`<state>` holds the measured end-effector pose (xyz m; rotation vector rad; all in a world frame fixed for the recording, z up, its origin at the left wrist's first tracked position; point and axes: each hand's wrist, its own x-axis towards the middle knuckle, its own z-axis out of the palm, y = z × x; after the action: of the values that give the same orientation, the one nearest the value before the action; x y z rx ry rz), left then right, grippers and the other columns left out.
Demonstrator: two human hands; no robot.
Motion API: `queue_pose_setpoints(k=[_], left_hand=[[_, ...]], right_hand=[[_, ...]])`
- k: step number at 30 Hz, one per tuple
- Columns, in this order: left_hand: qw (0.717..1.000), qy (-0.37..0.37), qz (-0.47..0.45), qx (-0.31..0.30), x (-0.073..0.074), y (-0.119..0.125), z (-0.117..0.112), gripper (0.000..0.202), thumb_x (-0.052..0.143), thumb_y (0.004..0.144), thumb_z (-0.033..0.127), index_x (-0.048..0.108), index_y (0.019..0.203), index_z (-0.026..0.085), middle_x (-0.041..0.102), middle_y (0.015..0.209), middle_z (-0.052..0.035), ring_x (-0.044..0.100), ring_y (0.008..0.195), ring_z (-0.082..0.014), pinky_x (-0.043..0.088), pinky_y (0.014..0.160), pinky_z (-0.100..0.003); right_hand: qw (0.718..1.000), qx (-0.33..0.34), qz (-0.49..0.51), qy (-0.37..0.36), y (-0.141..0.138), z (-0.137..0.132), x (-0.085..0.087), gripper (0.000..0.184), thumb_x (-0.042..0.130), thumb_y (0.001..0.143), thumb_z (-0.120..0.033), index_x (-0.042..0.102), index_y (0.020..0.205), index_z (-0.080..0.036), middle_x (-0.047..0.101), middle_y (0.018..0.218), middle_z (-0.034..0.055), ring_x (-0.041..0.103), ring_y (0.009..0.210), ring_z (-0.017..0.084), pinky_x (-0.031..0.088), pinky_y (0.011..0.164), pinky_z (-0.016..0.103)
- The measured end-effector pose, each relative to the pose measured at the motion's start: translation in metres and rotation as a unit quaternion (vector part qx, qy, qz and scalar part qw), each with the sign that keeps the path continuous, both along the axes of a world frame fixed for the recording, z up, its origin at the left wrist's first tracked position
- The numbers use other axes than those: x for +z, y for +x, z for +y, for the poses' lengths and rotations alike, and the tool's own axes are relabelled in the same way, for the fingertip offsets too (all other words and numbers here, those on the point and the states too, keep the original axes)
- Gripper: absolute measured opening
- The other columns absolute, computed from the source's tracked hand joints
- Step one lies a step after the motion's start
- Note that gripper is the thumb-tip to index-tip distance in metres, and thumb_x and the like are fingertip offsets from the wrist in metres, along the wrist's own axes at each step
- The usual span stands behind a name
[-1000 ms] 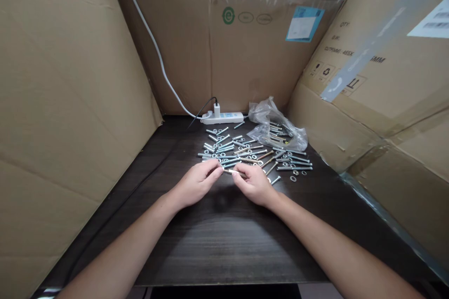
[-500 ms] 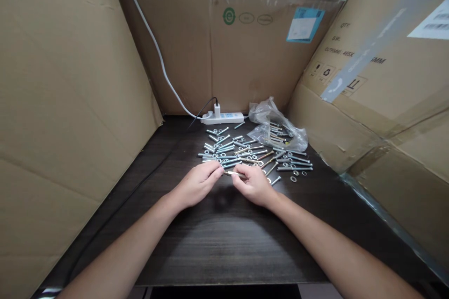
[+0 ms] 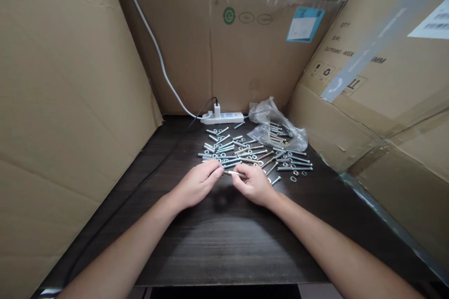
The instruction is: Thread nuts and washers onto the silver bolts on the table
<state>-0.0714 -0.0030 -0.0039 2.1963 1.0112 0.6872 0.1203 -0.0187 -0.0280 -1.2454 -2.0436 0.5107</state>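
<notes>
Between my two hands lies a brass-coloured bolt (image 3: 229,173) with a paler sleeve along its middle, held roughly level. My left hand (image 3: 200,181) pinches its left end with thumb and fingertips. Around the right end, the fingers of my right hand (image 3: 255,183) are closed. Both ends of the bolt are hidden by the fingers. Just beyond the hands, a loose spread of silver and brass-coloured bolts (image 3: 229,148), with nuts and washers (image 3: 293,179) among them, covers part of the dark table (image 3: 217,243).
A clear plastic bag (image 3: 300,138) with more bolts inside lies at the back right. Behind the bolts sits a white power strip (image 3: 228,118) with a plugged-in charger. A black cable (image 3: 140,182) runs down the left. Cardboard walls (image 3: 245,65) enclose the back and both sides.
</notes>
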Motion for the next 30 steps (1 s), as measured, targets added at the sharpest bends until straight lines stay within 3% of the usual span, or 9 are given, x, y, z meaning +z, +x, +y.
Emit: queue_pose_setpoints(k=[4, 9, 13, 17, 20, 24, 28, 30], left_hand=[[0.999, -0.029, -0.024, -0.002, -0.0029, 0.0006, -0.0022, 0.013, 0.042, 0.089, 0.029, 0.050, 0.091, 0.019, 0.049, 0.077, 0.0010, 0.045, 0.069, -0.0124, 0.038, 0.063, -0.024], [0.998, -0.042, -0.055, 0.014, -0.0037, -0.0007, -0.0055, 0.023, 0.049, 0.084, 0.023, 0.046, 0.107, 0.021, 0.047, 0.082, 0.0012, 0.046, 0.071, -0.0117, 0.039, 0.063, -0.023], [0.999, -0.029, -0.036, 0.006, 0.0007, -0.0004, -0.0027, 0.015, 0.041, 0.090, 0.028, 0.049, 0.099, 0.019, 0.050, 0.082, 0.0005, 0.046, 0.073, -0.0130, 0.039, 0.068, -0.026], [1.000, -0.013, -0.017, -0.016, 0.0004, 0.0008, -0.0007, 0.023, 0.035, 0.093, 0.030, 0.051, 0.082, 0.018, 0.052, 0.080, -0.0005, 0.047, 0.075, -0.0141, 0.039, 0.071, -0.027], [0.999, -0.026, -0.026, -0.005, -0.0020, 0.0003, -0.0039, 0.013, 0.045, 0.088, 0.027, 0.050, 0.097, 0.020, 0.049, 0.079, 0.0010, 0.046, 0.072, -0.0129, 0.039, 0.067, -0.025], [0.998, -0.026, -0.047, 0.012, -0.0015, -0.0006, -0.0084, 0.028, 0.050, 0.084, 0.024, 0.043, 0.111, 0.021, 0.047, 0.084, 0.0010, 0.045, 0.071, -0.0121, 0.039, 0.064, -0.023], [0.999, -0.002, -0.019, 0.026, 0.0003, 0.0002, -0.0049, 0.017, 0.039, 0.091, 0.032, 0.049, 0.095, 0.019, 0.050, 0.081, 0.0001, 0.047, 0.072, -0.0130, 0.039, 0.067, -0.026], [1.000, 0.011, 0.005, 0.010, 0.0000, 0.0006, -0.0019, 0.027, 0.033, 0.094, 0.034, 0.050, 0.081, 0.018, 0.051, 0.077, -0.0003, 0.047, 0.072, -0.0136, 0.039, 0.067, -0.026]], right_hand=[[1.000, 0.000, 0.004, -0.002, -0.0001, 0.0000, 0.0004, 0.024, 0.047, 0.080, -0.028, 0.043, 0.059, -0.018, 0.038, 0.050, -0.0054, 0.034, 0.048, 0.007, 0.026, 0.049, 0.020], [1.000, 0.000, 0.001, 0.000, -0.0005, -0.0002, -0.0004, 0.024, 0.048, 0.080, -0.028, 0.043, 0.058, -0.017, 0.039, 0.051, -0.0056, 0.034, 0.047, 0.007, 0.026, 0.049, 0.020], [1.000, -0.001, 0.000, 0.004, -0.0003, 0.0001, -0.0015, 0.024, 0.047, 0.080, -0.027, 0.042, 0.059, -0.018, 0.038, 0.050, -0.0059, 0.034, 0.047, 0.007, 0.026, 0.049, 0.020], [1.000, 0.000, -0.004, 0.007, 0.0003, 0.0005, -0.0024, 0.025, 0.048, 0.080, -0.028, 0.041, 0.058, -0.018, 0.038, 0.050, -0.0058, 0.034, 0.047, 0.007, 0.025, 0.049, 0.020], [1.000, 0.002, -0.003, 0.003, 0.0006, 0.0005, -0.0026, 0.024, 0.048, 0.080, -0.028, 0.042, 0.059, -0.018, 0.038, 0.050, -0.0059, 0.034, 0.047, 0.007, 0.026, 0.049, 0.019], [1.000, 0.003, 0.004, 0.001, 0.0000, 0.0000, -0.0014, 0.024, 0.048, 0.080, -0.028, 0.042, 0.059, -0.018, 0.038, 0.050, -0.0058, 0.033, 0.046, 0.007, 0.025, 0.048, 0.020], [1.000, 0.002, 0.004, 0.002, -0.0005, -0.0007, -0.0004, 0.025, 0.048, 0.080, -0.028, 0.042, 0.058, -0.018, 0.039, 0.050, -0.0054, 0.033, 0.047, 0.007, 0.026, 0.049, 0.020], [1.000, 0.001, 0.002, 0.002, -0.0002, -0.0007, -0.0008, 0.025, 0.048, 0.079, -0.028, 0.042, 0.058, -0.018, 0.039, 0.050, -0.0054, 0.033, 0.047, 0.007, 0.026, 0.049, 0.021]])
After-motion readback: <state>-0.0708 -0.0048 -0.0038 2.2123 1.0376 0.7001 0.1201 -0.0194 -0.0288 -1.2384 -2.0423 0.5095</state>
